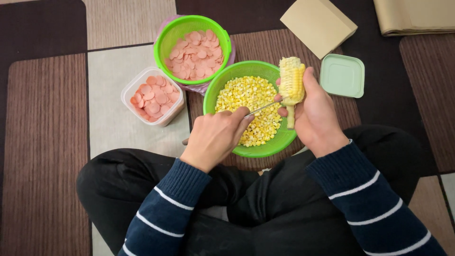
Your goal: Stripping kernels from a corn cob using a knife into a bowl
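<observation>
My right hand (315,111) grips the corn cob (291,83) upright over the green bowl (222,83) of kernels; my left hand (215,135) clamps a thin blade (263,108) against it. A slip could nick my right fingers, or kernels could scatter onto the mat. The handle's hidden.

The left hand (215,137) was curled into a loose fist, knuckles up, its fingers (239,115) pinched together. The right hand (315,114) stood close beside the left hand, thumb raised, fingers wrapped shut. Both forearms angled inward from striped sleeves.
</observation>
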